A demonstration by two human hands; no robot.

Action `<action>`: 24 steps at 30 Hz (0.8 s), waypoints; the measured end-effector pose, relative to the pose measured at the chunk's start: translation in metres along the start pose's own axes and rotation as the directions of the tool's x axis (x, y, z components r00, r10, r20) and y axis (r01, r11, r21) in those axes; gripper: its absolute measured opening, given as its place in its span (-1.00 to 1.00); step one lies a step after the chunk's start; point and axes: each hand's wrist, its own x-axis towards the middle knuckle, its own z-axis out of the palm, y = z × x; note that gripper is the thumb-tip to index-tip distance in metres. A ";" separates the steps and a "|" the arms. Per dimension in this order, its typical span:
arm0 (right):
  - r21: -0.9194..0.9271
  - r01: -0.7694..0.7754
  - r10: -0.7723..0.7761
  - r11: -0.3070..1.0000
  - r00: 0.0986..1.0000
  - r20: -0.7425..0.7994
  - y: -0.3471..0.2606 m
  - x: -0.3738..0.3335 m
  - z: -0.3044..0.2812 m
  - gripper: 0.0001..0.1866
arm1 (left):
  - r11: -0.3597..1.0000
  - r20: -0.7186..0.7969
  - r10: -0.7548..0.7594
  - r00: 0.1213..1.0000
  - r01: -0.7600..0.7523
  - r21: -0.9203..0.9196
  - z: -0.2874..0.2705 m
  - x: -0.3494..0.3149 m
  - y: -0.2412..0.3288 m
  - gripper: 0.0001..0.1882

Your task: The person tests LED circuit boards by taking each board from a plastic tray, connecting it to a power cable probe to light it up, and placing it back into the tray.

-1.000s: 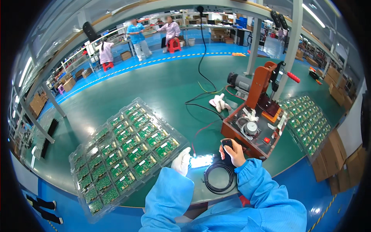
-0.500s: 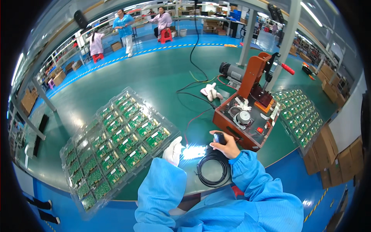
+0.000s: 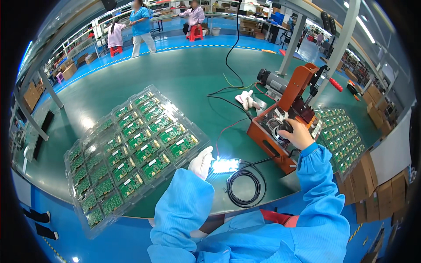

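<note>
My left hand [image 3: 201,163], in a white glove, has its fingers closed at the left edge of a brightly glowing panel [image 3: 226,165]. Glare hides the exact contact. My bare right hand [image 3: 301,135] grips a small black knob-like object [image 3: 287,126] over the orange test fixture [image 3: 272,147], close to a round silver part [image 3: 276,125] mostly covered by the hand. Just below the panel lies a coiled black cable [image 3: 245,188]. A thin red wire [image 3: 229,129] runs down to the panel's top edge.
Left of my hands lies a clear tray [image 3: 203,139] of green circuit boards; another board tray [image 3: 360,147] is beyond the fixture. A grey motor [image 3: 276,82] and a crumpled white glove [image 3: 248,100] sit behind. Cardboard boxes [image 3: 357,188] stand at right. People work in the background.
My right hand has moved from above the glowing panel to the fixture, farther right and away, carrying the black object. My left hand stays beside the panel. The view has shifted slightly.
</note>
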 end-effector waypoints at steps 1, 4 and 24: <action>-0.001 0.002 -0.002 1.000 1.000 0.001 -0.001 -0.001 0.000 -0.52 | 1.000 0.006 0.000 1.000 0.000 -0.004 0.000 0.000 -0.001 -0.62; 0.157 -0.056 0.037 0.986 0.992 0.118 0.000 -0.005 -0.003 -0.46 | 0.999 0.026 -0.028 0.999 0.027 0.034 -0.001 0.001 0.005 -0.61; -0.114 -0.039 0.020 0.993 0.986 -0.163 0.056 0.083 0.028 -0.31 | 0.956 0.037 -0.109 0.993 0.115 -0.270 0.008 0.004 -0.018 -0.62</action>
